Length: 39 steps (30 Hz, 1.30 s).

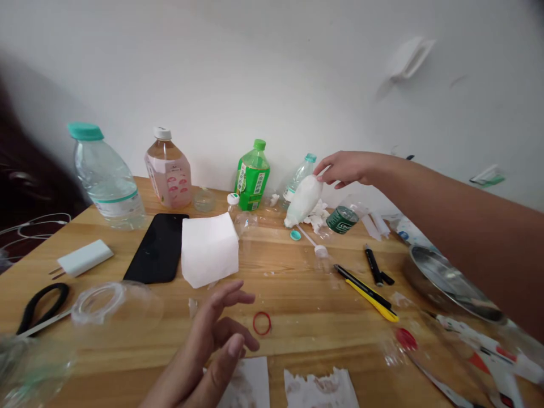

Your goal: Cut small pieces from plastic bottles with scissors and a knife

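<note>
At the back of the table, my right hand (342,168) has its fingertips on the upper end of a white, bottle-shaped object (304,198). This object leans with its narrow end down towards the tabletop, in front of a clear bottle (309,160) with a teal cap. Whether it is paper-wrapped or filled with white stuff I cannot tell. My left hand (221,340) hovers at the front, fingers apart and holding nothing. Right of it lies a red rubber band (262,323). Below are a white paper piece (255,379) and a torn, stained one (321,388).
Large bottles stand along the wall: teal-capped (113,175), pink-labelled (169,175) and green (253,178). A phone (155,249), white charger (85,258) and folded paper (209,249) lie left. A yellow-black cutter (368,293), marker (373,264), metal bowl (453,283) and glue gun (488,351) lie right.
</note>
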### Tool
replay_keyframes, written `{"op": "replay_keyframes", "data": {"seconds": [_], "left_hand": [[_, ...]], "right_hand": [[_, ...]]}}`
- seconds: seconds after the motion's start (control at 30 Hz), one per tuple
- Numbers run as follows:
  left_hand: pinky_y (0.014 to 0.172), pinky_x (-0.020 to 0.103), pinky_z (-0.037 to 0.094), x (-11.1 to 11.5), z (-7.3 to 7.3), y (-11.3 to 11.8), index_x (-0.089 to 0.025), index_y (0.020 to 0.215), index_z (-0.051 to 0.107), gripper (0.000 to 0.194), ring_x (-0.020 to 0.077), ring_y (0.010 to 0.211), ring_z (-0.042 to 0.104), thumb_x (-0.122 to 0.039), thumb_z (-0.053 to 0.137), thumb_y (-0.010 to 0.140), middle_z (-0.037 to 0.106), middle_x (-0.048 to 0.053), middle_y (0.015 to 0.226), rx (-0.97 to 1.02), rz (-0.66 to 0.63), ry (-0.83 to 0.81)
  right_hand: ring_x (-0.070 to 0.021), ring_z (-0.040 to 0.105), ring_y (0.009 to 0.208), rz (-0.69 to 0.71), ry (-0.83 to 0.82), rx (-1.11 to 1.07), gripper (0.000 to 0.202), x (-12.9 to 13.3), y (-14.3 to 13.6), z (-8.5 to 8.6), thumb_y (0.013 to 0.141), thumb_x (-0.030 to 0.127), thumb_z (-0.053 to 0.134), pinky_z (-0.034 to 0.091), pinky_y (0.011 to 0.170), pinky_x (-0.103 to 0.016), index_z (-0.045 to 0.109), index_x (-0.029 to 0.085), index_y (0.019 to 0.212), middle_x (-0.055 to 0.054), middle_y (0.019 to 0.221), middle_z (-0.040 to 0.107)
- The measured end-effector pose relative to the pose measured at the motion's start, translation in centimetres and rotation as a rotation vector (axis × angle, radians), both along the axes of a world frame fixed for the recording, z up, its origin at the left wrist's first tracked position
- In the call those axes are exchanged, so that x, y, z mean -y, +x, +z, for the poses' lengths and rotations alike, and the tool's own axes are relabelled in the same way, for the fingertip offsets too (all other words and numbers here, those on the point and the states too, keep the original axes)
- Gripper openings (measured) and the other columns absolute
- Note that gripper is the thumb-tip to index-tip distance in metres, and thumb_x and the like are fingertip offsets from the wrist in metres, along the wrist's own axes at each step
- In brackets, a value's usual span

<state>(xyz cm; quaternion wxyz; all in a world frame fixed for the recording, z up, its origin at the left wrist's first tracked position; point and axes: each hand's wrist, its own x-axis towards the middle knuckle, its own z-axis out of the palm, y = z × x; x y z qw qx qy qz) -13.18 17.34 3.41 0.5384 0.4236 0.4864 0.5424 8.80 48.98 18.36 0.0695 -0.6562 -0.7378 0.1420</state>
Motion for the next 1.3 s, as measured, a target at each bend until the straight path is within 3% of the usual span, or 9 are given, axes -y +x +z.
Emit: {"op": "replay_keyframes", "data": {"seconds": [0.13,0.37,0.6,0.87,1.03,1.13,1.2,1.23,1.3], "left_hand": [[0.083,0.034,0.054,-0.2,-0.2,-0.6,-0.037,0.136,0.052,0.049,0.0210,0.091,0.067,-0.054,0.057,0.091,0.060,0.007,0.133,-0.034,-0.023,-0.042],[0.087,0.035,0.051,-0.7,-0.1,-0.9,-0.036,0.138,0.045,0.046,0.0183,0.088,0.066,-0.053,0.049,0.096,0.060,0.005,0.131,-0.068,0.093,-0.032],[0.083,0.042,0.051,-1.7,-1.2,-2.2,-0.034,0.142,0.036,0.050,0.0207,0.088,0.066,-0.053,0.047,0.097,0.054,0.010,0.137,-0.036,0.063,0.023],[0.083,0.040,0.051,-1.5,-0.4,-2.2,-0.030,0.140,0.042,0.049,0.0202,0.087,0.067,-0.054,0.044,0.098,0.060,0.010,0.131,0.026,0.053,0.010],[0.078,0.039,0.051,-2.4,-1.6,-2.5,-0.023,0.126,0.058,0.047,0.0246,0.088,0.067,-0.055,0.053,0.093,0.071,0.010,0.109,0.208,0.131,0.069],[0.079,0.040,0.052,-3.0,-1.6,-2.6,-0.023,0.114,0.064,0.051,0.0284,0.094,0.068,-0.065,0.052,0.088,0.075,0.011,0.101,0.410,0.106,0.074],[0.086,0.043,0.051,-2.9,-0.4,-2.2,-0.025,0.117,0.062,0.054,0.0301,0.107,0.067,-0.069,0.046,0.089,0.073,0.011,0.113,0.567,0.107,0.046],[0.091,0.045,0.050,-2.6,0.5,-1.8,-0.027,0.122,0.060,0.054,0.0305,0.115,0.064,-0.069,0.043,0.091,0.070,0.011,0.121,0.640,0.116,0.035],[0.101,0.049,0.045,-1.9,2.3,-0.7,-0.032,0.129,0.056,0.054,0.0308,0.126,0.059,-0.068,0.040,0.092,0.064,0.009,0.134,0.754,0.110,0.031]], "right_hand": [[-0.0222,0.065,0.079,0.022,0.013,-0.043,0.019,-0.3,0.2,-0.4,0.073,0.013,0.074,0.060,0.061,-0.038,0.071,0.021,0.090,-0.008,0.087,0.067],[-0.0251,0.066,0.078,-0.014,0.047,-0.056,0.014,0.1,-0.9,-1.0,0.073,0.018,0.076,0.059,0.059,-0.040,0.068,0.020,0.084,-0.008,0.082,0.065],[-0.0272,0.064,0.089,-0.022,0.034,-0.024,0.015,1.4,-2.0,-0.5,0.074,0.012,0.072,0.058,0.061,-0.037,0.067,0.018,0.087,-0.011,0.096,0.066],[-0.0234,0.067,0.086,-0.011,-0.001,0.035,0.025,2.4,-2.3,0.0,0.078,0.009,0.068,0.058,0.059,-0.030,0.068,0.017,0.101,-0.011,0.094,0.068],[-0.0312,0.068,0.093,-0.050,0.160,0.094,0.024,2.5,-2.2,1.2,0.078,0.015,0.071,0.059,0.074,-0.044,0.068,0.016,0.101,-0.014,0.098,0.069],[-0.0377,0.058,0.119,-0.047,0.363,0.073,0.038,5.7,-1.6,1.8,0.084,0.022,0.067,0.049,0.096,-0.055,0.062,0.014,0.121,-0.021,0.127,0.060],[-0.0317,0.053,0.129,0.028,0.456,-0.056,0.046,10.5,-1.0,1.2,0.093,0.033,0.058,0.044,0.106,-0.050,0.050,0.020,0.136,-0.016,0.144,0.049],[-0.0288,0.052,0.131,0.105,0.463,-0.273,0.045,13.6,-0.6,0.5,0.095,0.038,0.055,0.045,0.107,-0.047,0.051,0.024,0.137,-0.012,0.145,0.051],[-0.0249,0.054,0.131,0.172,0.234,-0.655,0.041,20.7,0.5,-1.7,0.096,0.050,0.050,0.050,0.105,-0.044,0.053,0.036,0.134,-0.005,0.144,0.055]]}}
